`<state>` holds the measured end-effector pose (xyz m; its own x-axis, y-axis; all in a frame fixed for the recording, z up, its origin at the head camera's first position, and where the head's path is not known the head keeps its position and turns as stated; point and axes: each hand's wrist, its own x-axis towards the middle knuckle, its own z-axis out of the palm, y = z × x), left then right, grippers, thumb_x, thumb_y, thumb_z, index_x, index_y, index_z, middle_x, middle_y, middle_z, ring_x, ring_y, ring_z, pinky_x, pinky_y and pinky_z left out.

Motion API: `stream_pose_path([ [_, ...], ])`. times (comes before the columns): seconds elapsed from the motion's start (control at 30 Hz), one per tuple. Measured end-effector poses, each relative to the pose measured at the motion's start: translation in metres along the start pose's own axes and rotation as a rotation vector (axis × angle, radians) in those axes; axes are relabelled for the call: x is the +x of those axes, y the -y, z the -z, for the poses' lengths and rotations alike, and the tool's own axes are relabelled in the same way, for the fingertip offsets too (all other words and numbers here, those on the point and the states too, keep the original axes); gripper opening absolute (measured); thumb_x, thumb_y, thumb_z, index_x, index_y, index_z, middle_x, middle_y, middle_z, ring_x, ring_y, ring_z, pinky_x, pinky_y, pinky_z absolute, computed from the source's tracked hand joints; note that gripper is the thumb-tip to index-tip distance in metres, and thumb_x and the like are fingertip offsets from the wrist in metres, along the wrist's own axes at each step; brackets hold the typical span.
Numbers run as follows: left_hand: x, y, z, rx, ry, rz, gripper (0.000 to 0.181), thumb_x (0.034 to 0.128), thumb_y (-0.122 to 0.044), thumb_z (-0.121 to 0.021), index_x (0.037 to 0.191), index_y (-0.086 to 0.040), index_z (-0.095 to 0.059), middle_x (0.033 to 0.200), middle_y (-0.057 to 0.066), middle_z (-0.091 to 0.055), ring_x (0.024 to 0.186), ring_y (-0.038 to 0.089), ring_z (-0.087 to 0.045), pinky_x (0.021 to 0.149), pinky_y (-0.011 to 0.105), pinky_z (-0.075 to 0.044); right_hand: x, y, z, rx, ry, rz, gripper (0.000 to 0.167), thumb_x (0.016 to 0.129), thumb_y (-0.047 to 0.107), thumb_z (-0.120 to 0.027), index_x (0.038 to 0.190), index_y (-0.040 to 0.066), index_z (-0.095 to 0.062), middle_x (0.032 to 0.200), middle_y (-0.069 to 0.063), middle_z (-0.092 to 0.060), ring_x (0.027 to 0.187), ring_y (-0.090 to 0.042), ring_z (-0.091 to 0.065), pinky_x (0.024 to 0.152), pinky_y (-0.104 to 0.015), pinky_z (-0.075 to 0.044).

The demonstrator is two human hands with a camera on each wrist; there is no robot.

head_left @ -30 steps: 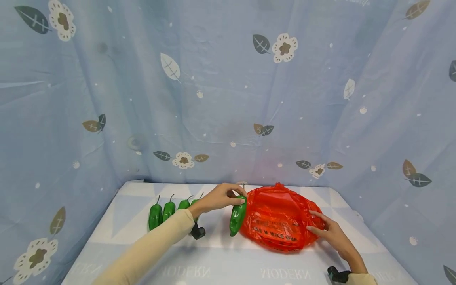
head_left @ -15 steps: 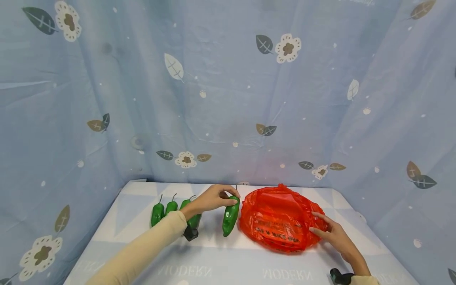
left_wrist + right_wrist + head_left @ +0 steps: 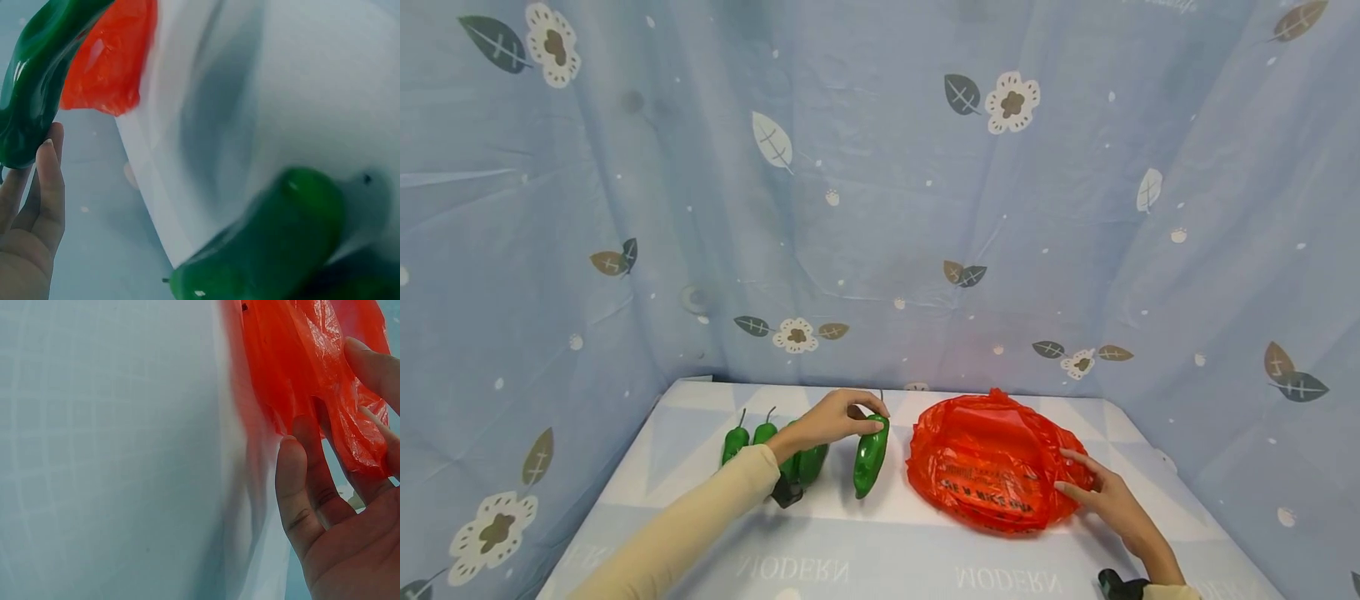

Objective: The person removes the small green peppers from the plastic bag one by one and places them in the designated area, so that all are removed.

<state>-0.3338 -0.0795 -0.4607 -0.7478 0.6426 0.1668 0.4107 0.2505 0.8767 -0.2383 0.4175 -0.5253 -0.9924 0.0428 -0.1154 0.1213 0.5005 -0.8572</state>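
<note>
My left hand [image 3: 831, 421] pinches a glossy green chili pepper [image 3: 870, 457] near its stem end, and the pepper hangs tip down over the white table. That pepper [image 3: 37, 81] fills the upper left of the left wrist view. A crumpled red plastic bag [image 3: 992, 462] with dark printing lies to its right. At the bag's right side, my right hand [image 3: 1108, 496] holds the edge with thumb and fingers around it. In the right wrist view some fingers [image 3: 322, 481] are partly behind the red film. The inside of the bag is hidden.
Several more green chili peppers [image 3: 811, 464] lie in a row left of the bag, partly hidden by my left forearm and wrist camera [image 3: 786, 492]. A blue curtain [image 3: 880, 208] with leaf and flower prints stands behind and beside the table [image 3: 865, 550].
My left hand has carried the chili pepper leftward, away from the bag and toward the row of peppers. My right hand has stayed at the bag's side.
</note>
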Motion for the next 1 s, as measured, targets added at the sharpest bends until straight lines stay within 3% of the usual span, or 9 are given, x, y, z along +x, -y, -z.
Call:
stream_pose_path([
  [0.07,-0.002,0.001,0.001,0.017,-0.006,0.005,0.020,0.0986,-0.012,-0.071,0.118,-0.008,-0.072,0.118,0.011,-0.069,0.092,0.029,-0.069,0.081,0.041,-0.056,0.000,-0.001,0.000,-0.005,0.000,-0.004,0.074,0.094,0.034,-0.078,0.156,0.016,-0.043,0.147,-0.024,-0.042,0.092,-0.025,-0.060,0.069,-0.036,-0.056],
  [0.13,-0.001,0.012,0.003,0.034,-0.012,0.011,0.020,0.0987,-0.014,-0.071,0.118,-0.010,-0.072,0.118,0.008,-0.069,0.093,0.027,-0.068,0.083,0.045,-0.055,0.001,-0.001,0.000,-0.007,0.001,-0.005,0.074,0.094,0.034,-0.078,0.156,0.015,-0.043,0.147,-0.024,-0.043,0.092,-0.025,-0.060,0.069,-0.036,-0.057],
  [0.27,-0.005,0.020,0.008,0.045,-0.026,0.020,0.018,0.0987,-0.018,-0.072,0.116,-0.014,-0.073,0.117,0.004,-0.069,0.093,0.023,-0.068,0.085,0.052,-0.054,0.003,-0.002,0.000,-0.010,-0.002,0.002,0.074,0.093,0.034,-0.078,0.156,0.016,-0.043,0.145,-0.024,-0.044,0.091,-0.025,-0.060,0.069,-0.036,-0.057],
  [0.73,-0.008,0.031,0.015,0.016,0.002,0.060,0.022,0.0985,-0.017,-0.073,0.118,-0.007,-0.072,0.114,0.003,-0.069,0.092,0.022,-0.068,0.087,0.062,-0.053,0.002,-0.003,0.002,-0.008,0.001,-0.003,0.076,0.094,0.034,-0.078,0.157,0.016,-0.041,0.148,-0.026,-0.042,0.089,-0.024,-0.062,0.069,-0.036,-0.056],
  [0.87,-0.008,0.034,0.014,0.023,0.012,0.055,0.020,0.0987,-0.016,-0.072,0.117,-0.007,-0.073,0.114,0.005,-0.070,0.091,0.022,-0.069,0.087,0.060,-0.053,0.003,-0.002,0.002,-0.005,0.002,0.004,0.075,0.094,0.033,-0.077,0.157,0.015,-0.041,0.150,-0.026,-0.040,0.092,-0.024,-0.061,0.069,-0.036,-0.056],
  [1.0,-0.007,0.035,0.015,0.046,0.021,0.045,0.020,0.0993,-0.014,-0.071,0.118,-0.007,-0.072,0.115,0.006,-0.070,0.095,0.023,-0.070,0.087,0.050,-0.056,0.004,-0.002,0.003,-0.005,0.003,-0.003,0.076,0.094,0.033,-0.078,0.158,0.015,-0.041,0.149,-0.025,-0.041,0.090,-0.023,-0.061,0.068,-0.036,-0.056],
])
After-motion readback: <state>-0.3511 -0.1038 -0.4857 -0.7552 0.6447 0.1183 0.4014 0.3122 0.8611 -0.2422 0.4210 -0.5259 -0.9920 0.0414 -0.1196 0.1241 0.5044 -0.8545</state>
